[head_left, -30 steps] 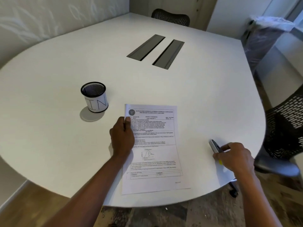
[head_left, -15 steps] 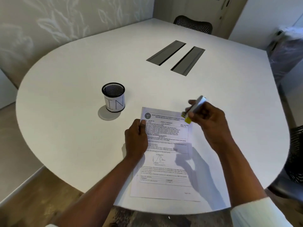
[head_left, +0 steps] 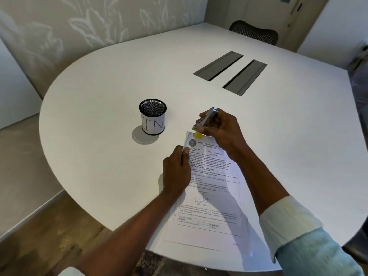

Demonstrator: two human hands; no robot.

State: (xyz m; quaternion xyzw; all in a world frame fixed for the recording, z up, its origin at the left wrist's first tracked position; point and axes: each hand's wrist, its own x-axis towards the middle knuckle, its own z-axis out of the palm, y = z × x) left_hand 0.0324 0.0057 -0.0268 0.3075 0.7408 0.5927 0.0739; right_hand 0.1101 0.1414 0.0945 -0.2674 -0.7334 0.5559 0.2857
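Observation:
A printed exam paper, apparently more than one sheet, lies on the white table near its front edge. My left hand pinches the paper's left edge near the top, thumb on the page. My right hand grips a small silver stapler with a yellow base. The stapler's yellow end sits at the paper's top left corner. A black mesh cup with a white label reading "IN" stands upright left of the stapler, apart from the paper.
Two dark cable slots are set into the table's middle. A black mesh chair stands at the far side. Wood floor shows beyond the front left edge, and a wall with a pale leaf pattern runs at the left.
My right hand lifted the stapler from the table's right edge and carried it left to the paper's top left corner. My left hand stayed on the paper's edge. The view shifted.

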